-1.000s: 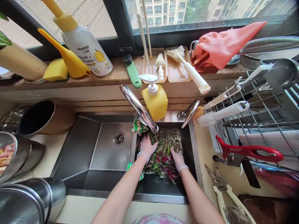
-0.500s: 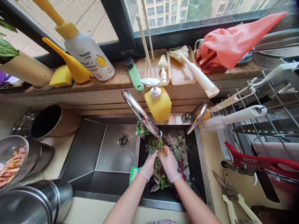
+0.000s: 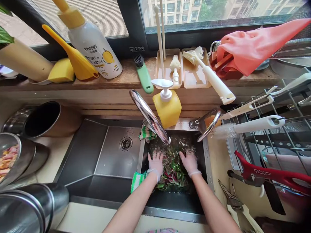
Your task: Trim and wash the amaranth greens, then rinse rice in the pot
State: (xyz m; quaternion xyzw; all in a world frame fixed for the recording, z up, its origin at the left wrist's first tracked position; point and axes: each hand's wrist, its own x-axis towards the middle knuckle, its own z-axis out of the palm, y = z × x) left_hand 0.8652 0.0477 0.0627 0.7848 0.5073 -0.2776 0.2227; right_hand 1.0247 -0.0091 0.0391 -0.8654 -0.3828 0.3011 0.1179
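Note:
Green and purple-red leafy vegetables (image 3: 173,171) lie in water in the right basin of the sink (image 3: 178,212). My left hand (image 3: 155,163), in a clear thin glove, is at the left side of the leaves with fingers spread. On the other side of them is my right hand (image 3: 190,162), gloved the same way, fingers apart and fingertips partly in the water. Neither hand grips anything. Above the leaves hangs the chrome faucet (image 3: 150,116), its spout end over the basin.
The left basin (image 3: 116,155) has a drain. Green-striped cloths (image 3: 138,181) drape over the divider. A yellow soap dispenser (image 3: 167,108) stands behind the faucet. To the right, a wire rack (image 3: 267,113) holds a bottle brush (image 3: 247,126) and red-handled scissors (image 3: 272,171). Metal pots (image 3: 26,207) crowd the left.
Both hands have let go of the bunch of leaves under the spout and moved apart. The leaves now spread out in the water. The view has shifted slightly.

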